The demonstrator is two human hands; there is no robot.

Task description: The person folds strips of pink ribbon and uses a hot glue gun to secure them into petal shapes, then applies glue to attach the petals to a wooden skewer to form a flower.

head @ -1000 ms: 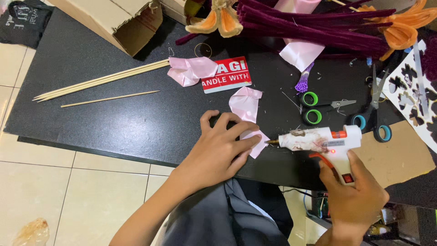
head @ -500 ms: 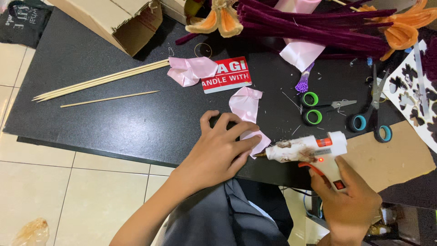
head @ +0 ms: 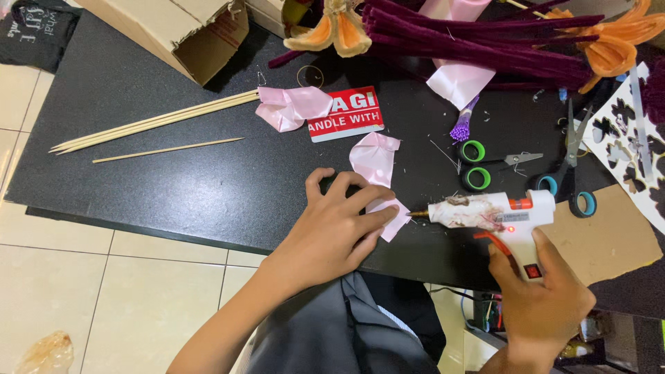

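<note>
glossy satin ribbon, matt black table, wooden skewers.
</note>
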